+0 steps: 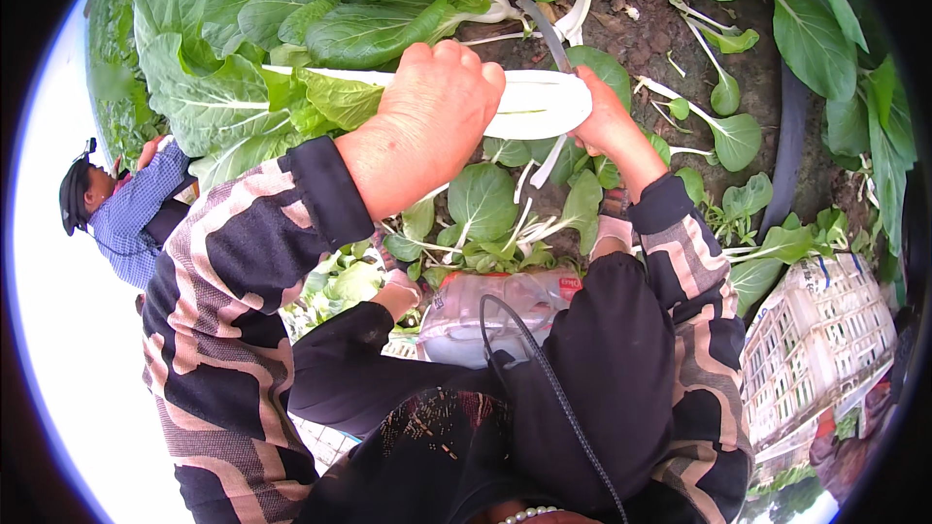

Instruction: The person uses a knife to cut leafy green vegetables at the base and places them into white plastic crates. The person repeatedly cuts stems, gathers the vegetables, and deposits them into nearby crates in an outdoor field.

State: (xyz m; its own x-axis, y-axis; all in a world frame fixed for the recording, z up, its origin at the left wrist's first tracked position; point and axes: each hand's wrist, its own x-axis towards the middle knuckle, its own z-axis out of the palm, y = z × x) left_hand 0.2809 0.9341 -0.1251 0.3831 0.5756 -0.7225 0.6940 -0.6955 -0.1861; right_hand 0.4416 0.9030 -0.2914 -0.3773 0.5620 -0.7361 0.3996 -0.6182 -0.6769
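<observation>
My left hand [429,113] grips a large leafy green, like bok choy [542,105], around its stalks. It lies sideways, with the broad white base pointing right and the green leaves spreading left. Beside that base, my right hand [608,116] is closed on a knife [546,33]. The long, slightly curved blade points up and away from me, and the fingers hide most of the handle. Whether the blade touches the stalks I cannot tell. More uncut-looking green plants [378,22] grow just beyond my hands.
Loose leaves [480,204] litter the brown soil [619,7]. A dark hose or pipe [786,138] runs along the right. White plastic crates [823,342] stand at lower right. A clear plastic bag [466,320] lies between my legs, near a black cable [542,356]. Another person [131,204] works at left.
</observation>
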